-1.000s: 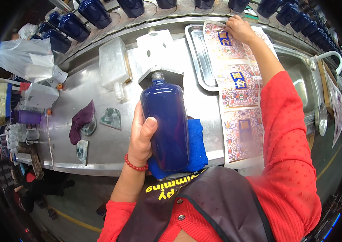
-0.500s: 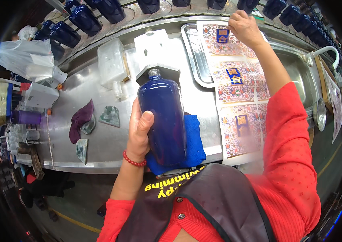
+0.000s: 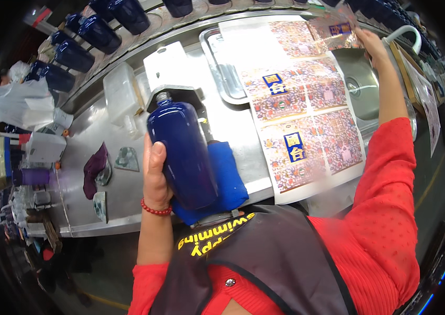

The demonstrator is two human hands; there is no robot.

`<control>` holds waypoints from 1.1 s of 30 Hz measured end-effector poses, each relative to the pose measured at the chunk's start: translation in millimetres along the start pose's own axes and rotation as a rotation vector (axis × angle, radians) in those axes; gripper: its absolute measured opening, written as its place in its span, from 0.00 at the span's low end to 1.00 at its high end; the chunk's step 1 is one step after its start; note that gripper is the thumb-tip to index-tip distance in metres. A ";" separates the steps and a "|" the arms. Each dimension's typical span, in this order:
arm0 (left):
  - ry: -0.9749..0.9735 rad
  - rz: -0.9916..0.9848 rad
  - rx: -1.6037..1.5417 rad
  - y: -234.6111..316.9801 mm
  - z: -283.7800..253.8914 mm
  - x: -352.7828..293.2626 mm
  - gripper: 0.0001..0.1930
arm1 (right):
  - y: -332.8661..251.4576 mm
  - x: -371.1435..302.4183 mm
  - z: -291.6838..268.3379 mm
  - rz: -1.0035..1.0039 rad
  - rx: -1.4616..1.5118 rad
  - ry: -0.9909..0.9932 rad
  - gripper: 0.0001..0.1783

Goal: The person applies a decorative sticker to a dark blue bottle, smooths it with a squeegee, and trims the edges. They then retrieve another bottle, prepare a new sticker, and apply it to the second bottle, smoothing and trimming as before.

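Note:
A dark blue glass bottle (image 3: 184, 152) leans with its neck away from me, and my left hand (image 3: 155, 181) is wrapped around its left side. Below and to the right of it lies a folded blue cloth (image 3: 228, 176). At the far right my right hand (image 3: 373, 46) pinches the edge of a thin, see-through printed decal (image 3: 336, 30), lifted at the top of a large decal sheet (image 3: 311, 123). Colourful patterned panels with blue label blocks cover that sheet. Whether the decal is fully apart from the sheet is hard to tell.
Under the sheet is a metal tray (image 3: 213, 44), with a sink (image 3: 361, 84) and a white curved tap (image 3: 405, 31) at right. A clear plastic box (image 3: 120, 86), a purple cloth (image 3: 94, 168) and scraper-like pieces (image 3: 127, 159) lie left. Blue bottles (image 3: 99, 34) line the back.
My right hand has moved right, peeling up a decal from the sheet's top. The bottle stays in my left hand. The whole view has shifted, so the bench appears further left.

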State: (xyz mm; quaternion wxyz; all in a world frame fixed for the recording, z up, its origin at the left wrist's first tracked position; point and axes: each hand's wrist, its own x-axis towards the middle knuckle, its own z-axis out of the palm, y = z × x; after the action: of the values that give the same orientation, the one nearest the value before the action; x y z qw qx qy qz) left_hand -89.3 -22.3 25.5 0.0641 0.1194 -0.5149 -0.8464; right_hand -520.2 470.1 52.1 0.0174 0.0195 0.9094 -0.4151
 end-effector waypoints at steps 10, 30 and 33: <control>0.065 0.035 -0.059 -9.0 -2.3 0.1 0.25 | 208.3 -9.7 9.8 0.351 -0.853 -0.048 0.33; 0.220 0.589 0.786 -47.3 5.3 -27.0 0.44 | 61.3 -231.1 271.9 -0.912 -0.060 -0.206 0.15; 0.103 0.690 0.993 -46.4 3.2 -67.4 0.50 | -8.0 -305.3 299.0 -1.001 0.000 -0.504 0.15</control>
State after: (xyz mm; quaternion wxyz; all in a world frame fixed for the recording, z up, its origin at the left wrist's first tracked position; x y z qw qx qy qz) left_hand -24.6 17.5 -5.1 0.2965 0.0019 -0.8535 -0.4285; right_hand -211.0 232.5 -123.1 0.0351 -0.5145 0.7754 -0.3645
